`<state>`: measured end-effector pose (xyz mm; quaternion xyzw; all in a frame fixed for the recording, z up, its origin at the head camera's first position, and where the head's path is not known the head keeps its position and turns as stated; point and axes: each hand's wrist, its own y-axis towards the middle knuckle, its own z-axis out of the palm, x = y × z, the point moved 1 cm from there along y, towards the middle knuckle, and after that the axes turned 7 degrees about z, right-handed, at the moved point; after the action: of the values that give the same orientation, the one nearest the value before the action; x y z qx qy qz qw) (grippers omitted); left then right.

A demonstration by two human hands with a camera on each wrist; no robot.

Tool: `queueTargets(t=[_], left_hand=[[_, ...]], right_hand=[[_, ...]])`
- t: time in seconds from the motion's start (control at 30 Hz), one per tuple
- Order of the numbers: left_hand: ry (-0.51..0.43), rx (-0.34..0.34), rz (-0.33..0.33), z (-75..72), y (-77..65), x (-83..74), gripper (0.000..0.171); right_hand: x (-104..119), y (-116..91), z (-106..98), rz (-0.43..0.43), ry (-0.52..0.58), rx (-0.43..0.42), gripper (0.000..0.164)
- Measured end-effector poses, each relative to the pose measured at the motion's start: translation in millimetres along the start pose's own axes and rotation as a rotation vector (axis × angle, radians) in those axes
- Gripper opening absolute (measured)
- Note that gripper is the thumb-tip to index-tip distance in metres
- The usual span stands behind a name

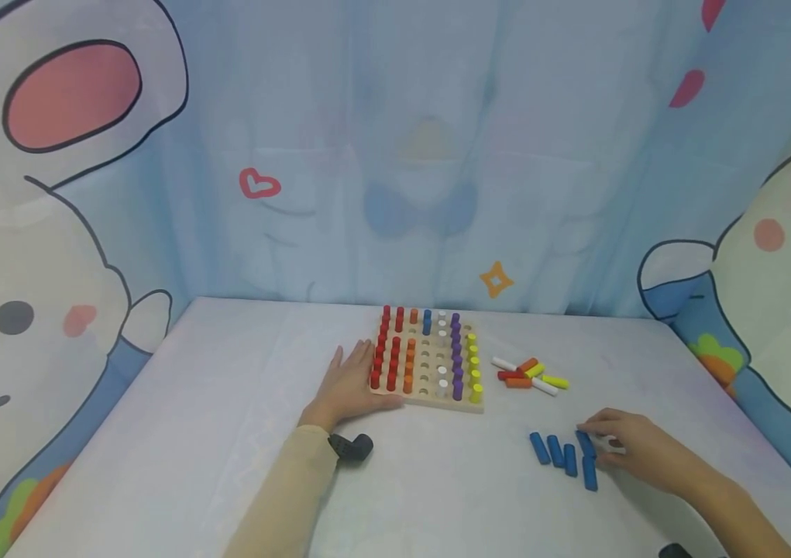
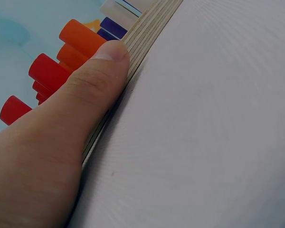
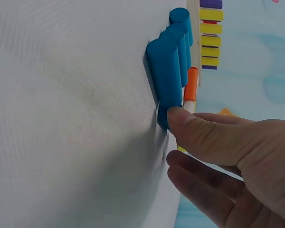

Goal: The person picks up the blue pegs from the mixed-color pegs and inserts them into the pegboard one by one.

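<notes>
My left hand (image 1: 349, 387) lies against the near left corner of a wooden peg board (image 1: 451, 404), its fingers along the left side. In the left wrist view, the thumb (image 2: 92, 78) presses on the front edge. Rows of red, orange, blue, white, purple and yellow pegs stand in the board. To the right, my right hand (image 1: 635, 449) pinches a blue peg (image 1: 585, 444) at the table surface between thumb and index finger. Other blue pegs (image 1: 555, 451) lie beside it, and one (image 1: 589, 473) lies close to the thumb. The right wrist view partly hides the pinched peg behind the thumb.
A loose pile of red, orange, yellow and white pegs (image 1: 519, 383) lies right of the board, beyond the blue ones. Behind the white-covered table (image 1: 158, 465) hangs a blue printed curtain (image 1: 395, 155). Several holes in the board show no peg.
</notes>
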<state>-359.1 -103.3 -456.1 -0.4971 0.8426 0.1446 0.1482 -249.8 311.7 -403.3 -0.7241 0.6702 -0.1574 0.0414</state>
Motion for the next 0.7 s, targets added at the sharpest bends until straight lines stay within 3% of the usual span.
queueTargets(t=[0.7], left_hand=[[0.006, -0.002, 0.001, -1.2, -0.4, -1.4, 0.119]], right_hand=[[10.8, 5.7, -3.4, -0.032, -0.014, -0.008, 0.038]])
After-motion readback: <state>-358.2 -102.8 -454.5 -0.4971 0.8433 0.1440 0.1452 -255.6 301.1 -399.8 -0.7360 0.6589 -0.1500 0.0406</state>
